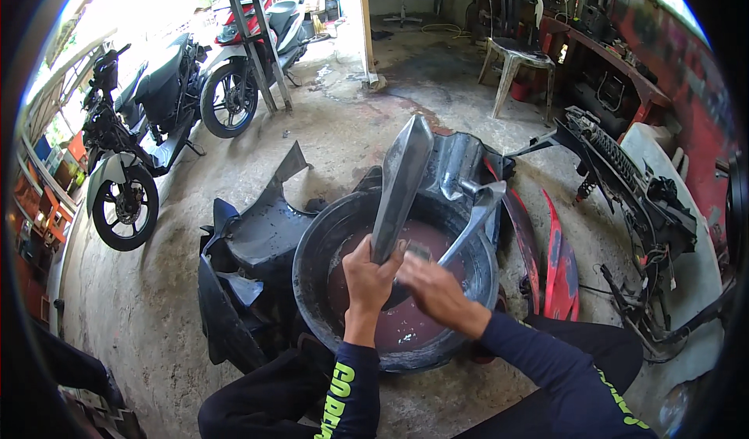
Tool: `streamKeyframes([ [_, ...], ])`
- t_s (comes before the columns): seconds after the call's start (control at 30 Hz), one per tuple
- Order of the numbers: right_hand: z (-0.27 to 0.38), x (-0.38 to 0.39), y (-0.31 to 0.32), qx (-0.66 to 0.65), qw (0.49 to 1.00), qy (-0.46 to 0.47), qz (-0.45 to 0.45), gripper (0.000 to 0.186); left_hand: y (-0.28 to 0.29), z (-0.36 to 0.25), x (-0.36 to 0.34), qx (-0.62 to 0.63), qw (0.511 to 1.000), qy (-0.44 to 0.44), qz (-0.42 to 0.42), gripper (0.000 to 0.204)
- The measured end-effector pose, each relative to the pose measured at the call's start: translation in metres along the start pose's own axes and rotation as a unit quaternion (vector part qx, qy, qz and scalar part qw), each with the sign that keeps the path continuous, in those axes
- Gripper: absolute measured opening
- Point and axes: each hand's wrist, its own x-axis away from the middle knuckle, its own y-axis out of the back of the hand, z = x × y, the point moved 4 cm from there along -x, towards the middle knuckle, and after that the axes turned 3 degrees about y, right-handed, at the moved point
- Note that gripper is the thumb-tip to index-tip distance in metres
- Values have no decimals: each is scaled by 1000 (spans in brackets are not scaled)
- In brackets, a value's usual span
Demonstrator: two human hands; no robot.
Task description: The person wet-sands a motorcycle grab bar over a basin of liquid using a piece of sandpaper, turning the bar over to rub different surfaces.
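Navy sleeves [538,353] over a black tub [303,263]

Nearest in the head view, dark-trousered legs [261,400] lie to either side of the tub, which holds murky reddish water [406,326]. The left hand [368,279] is closed round the lower end of a long grey pointed panel [403,177], raised steeply above the tub and hiding part of its far rim. The right hand [438,287] hovers just beside it, fingers bent, with a small greyish block [419,249] at the fingertips — I cannot tell how firmly it is gripped, if at all. A second, curved grey strip [470,230] slants across the tub's right side.

Loose parts crowd the tub: a big dark fairing [273,232] on the left, another dark panel [452,158] behind, and 2 slim red pieces [559,267] to the right. Farther right, a black frame assembly [624,189] leans by a pale panel [683,220]. Beyond stand a white plastic chair [515,45], a stripped black scooter [160,84] and a red-and-white scooter [234,37] — partly blocked by 2 dark posts [253,41].
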Motion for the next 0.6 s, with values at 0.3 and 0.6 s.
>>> streamKeyframes([
  [0.3, 2, -3, 8, 10, 1000, 5, -29, 48, 6, -7, -1, 51, 998, 28, -10, 14],
  [0.6, -3, -19, 15, 53, 997, -36, -47, 43, 3, -6, -1, 74, 997, 20, -14, 15],
])
